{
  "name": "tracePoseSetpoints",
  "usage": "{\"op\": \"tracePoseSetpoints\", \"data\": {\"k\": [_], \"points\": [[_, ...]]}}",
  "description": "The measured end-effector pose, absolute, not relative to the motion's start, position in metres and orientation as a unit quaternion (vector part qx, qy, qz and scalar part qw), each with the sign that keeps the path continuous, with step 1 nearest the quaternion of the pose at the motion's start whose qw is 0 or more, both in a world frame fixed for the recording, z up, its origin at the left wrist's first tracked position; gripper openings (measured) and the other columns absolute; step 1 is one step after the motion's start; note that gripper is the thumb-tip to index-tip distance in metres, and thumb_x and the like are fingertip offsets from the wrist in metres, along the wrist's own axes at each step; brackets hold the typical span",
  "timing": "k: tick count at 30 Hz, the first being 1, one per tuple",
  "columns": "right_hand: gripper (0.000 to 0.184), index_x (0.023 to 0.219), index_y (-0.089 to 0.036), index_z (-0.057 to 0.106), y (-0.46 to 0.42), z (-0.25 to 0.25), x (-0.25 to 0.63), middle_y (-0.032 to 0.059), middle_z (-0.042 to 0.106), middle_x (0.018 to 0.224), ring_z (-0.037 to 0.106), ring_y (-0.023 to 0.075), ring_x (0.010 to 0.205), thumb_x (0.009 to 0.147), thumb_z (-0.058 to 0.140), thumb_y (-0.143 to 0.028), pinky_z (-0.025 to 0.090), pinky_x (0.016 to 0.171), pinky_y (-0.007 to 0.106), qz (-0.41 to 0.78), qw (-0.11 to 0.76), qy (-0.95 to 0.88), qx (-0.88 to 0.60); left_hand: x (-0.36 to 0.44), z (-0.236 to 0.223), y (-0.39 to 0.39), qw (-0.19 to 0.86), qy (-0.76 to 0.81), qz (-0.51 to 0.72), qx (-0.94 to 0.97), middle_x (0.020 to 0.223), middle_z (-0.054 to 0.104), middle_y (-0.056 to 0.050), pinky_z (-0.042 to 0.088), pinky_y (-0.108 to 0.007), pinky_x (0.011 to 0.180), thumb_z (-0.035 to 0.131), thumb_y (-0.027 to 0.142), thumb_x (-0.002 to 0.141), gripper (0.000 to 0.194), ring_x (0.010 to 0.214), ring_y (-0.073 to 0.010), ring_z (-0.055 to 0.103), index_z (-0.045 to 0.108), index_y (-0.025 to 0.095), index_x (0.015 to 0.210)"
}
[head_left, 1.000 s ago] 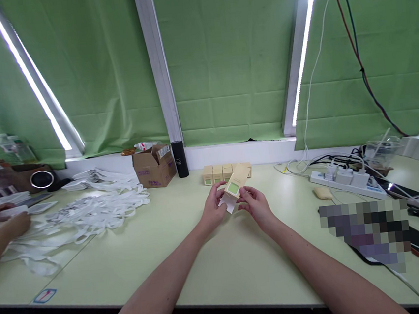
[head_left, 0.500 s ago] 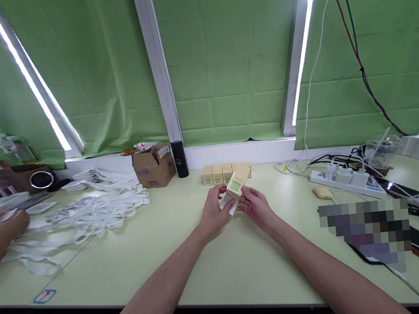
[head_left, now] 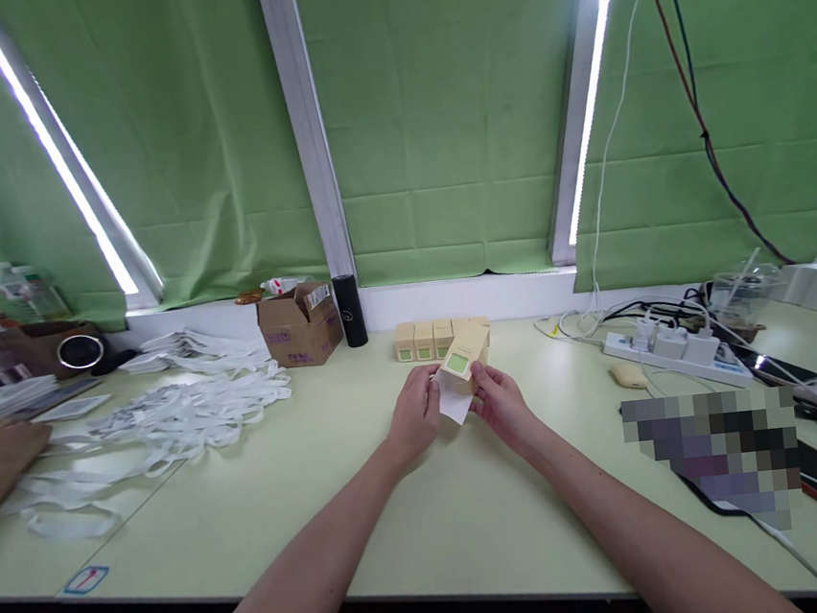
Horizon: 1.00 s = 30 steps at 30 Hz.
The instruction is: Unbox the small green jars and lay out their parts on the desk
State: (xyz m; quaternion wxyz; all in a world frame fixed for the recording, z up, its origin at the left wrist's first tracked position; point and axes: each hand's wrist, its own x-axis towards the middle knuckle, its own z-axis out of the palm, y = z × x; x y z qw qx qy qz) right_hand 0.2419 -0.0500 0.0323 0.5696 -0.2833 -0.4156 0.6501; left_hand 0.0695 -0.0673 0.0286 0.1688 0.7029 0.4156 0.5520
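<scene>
Mid-frame, the left hand (head_left: pixel 417 412) and right hand (head_left: pixel 503 403) pinch a small carton (head_left: pixel 465 352) in their fingers; bare desk (head_left: pixel 465 523) lies below, similar boxes (head_left: pixel 424 341) close behind.

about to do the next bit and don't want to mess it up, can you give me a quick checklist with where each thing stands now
1. Right hand on the held box: ok, fingers at its near end.
2. Left hand gripping firmly: cannot tell, it is at the white sheet and box edge, but its pinch is partly hidden.
3. White sheet fully inside the held box: not ok, it shows below the green-marked end.
4. Box contents: cannot tell, the inside is out of view.
5. Row of small boxes lined up behind: ok.
6. White straps away from both hands: ok, off to the left.
</scene>
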Motion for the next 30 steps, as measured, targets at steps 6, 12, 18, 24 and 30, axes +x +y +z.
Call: {"op": "tracePoseSetpoints", "data": {"k": [6, 12, 18, 24, 30], "points": [[0.057, 0.105, -0.022, 0.071, -0.051, 0.030, 0.239, 0.0100, 0.077, 0.112, 0.073, 0.0258, 0.094, 0.068, 0.089, -0.061, 0.063, 0.070, 0.036, 0.652, 0.565, -0.427, -0.270, 0.073, 0.028, -0.066, 0.211, 0.414, 0.565, 0.682, 0.121, 0.068, -0.010, 0.054, -0.043, 0.095, 0.063, 0.038, 0.095, 0.026, 0.108, -0.0279, 0.066, 0.065, 0.025, 0.118], [0.059, 0.109, -0.020, 0.071, -0.052, 0.030, 0.238, 0.0113, 0.078, 0.110, 0.075, 0.0280, 0.095, 0.069, 0.088, -0.061, 0.064, 0.074, 0.039, 0.650, 0.565, -0.432, -0.267, 0.074, 0.029, -0.067, 0.209, 0.449, 0.532, 0.687, 0.132, 0.065, -0.010, 0.057, -0.042, 0.090, 0.074, 0.042, 0.087, 0.047, 0.106, -0.0277, 0.069, 0.060, 0.026, 0.128], [0.061, 0.108, -0.020, 0.070, -0.046, 0.029, 0.241, 0.0110, 0.080, 0.103, 0.076, 0.0271, 0.085, 0.065, 0.090, -0.059, 0.064, 0.069, 0.039, 0.633, 0.581, -0.418, -0.294, 0.073, 0.031, -0.066, 0.281, 0.419, 0.546, 0.669, 0.130, 0.067, -0.013, 0.056, -0.038, 0.085, 0.062, 0.052, 0.095, 0.042, 0.104, -0.0275, 0.070, 0.061, 0.022, 0.125], [0.064, 0.109, -0.018, 0.071, -0.043, 0.027, 0.244, 0.0118, 0.081, 0.100, 0.077, 0.0273, 0.082, 0.062, 0.092, -0.057, 0.064, 0.067, 0.038, 0.606, 0.591, -0.420, -0.327, 0.069, 0.034, -0.063, 0.331, 0.379, 0.591, 0.630, 0.113, 0.073, -0.010, 0.051, -0.035, 0.091, 0.048, 0.060, 0.100, 0.047, 0.103, -0.0241, 0.066, 0.068, 0.019, 0.113], [0.056, 0.103, -0.017, 0.073, -0.042, 0.026, 0.247, 0.0112, 0.081, 0.102, 0.078, 0.0289, 0.086, 0.063, 0.091, -0.051, 0.065, 0.074, 0.040, 0.583, 0.603, -0.421, -0.344, 0.066, 0.032, -0.057, 0.329, 0.427, 0.592, 0.599, 0.092, 0.073, -0.008, 0.049, -0.033, 0.078, 0.054, 0.066, 0.094, 0.051, 0.086, -0.0215, 0.064, 0.072, 0.017, 0.093]]}}
